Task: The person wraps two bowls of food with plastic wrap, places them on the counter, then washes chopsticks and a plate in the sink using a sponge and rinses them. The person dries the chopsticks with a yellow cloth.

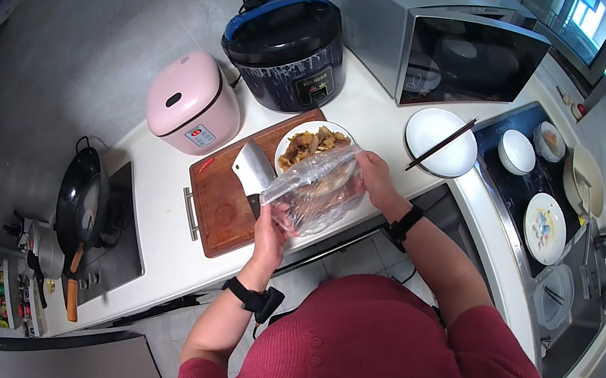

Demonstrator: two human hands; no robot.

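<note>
Between my two hands a clear plastic bag [326,193] is stretched by its edges, with brownish food showing dimly through it. My left hand [273,232] grips its near left corner, and my right hand [376,182] holds the far right side. The bag overlaps the near rim of a white plate [284,147] piled with sliced brown food [313,146]. Both plate and a cleaver [252,168] lie on a wooden cutting board [227,212]. The cleaver's handle is partly hidden behind the bag and my left hand. A small red chili [206,165] rests near the board's left edge.
Behind the board stand a pink rice cooker [188,104] and a dark pressure cooker [286,54]. A microwave [463,59] is at the back right, near stacked white plates [437,142] with chopsticks [443,143] across them. A wok [81,200] sits left; bowls [516,152] and a sink [570,336] are right.
</note>
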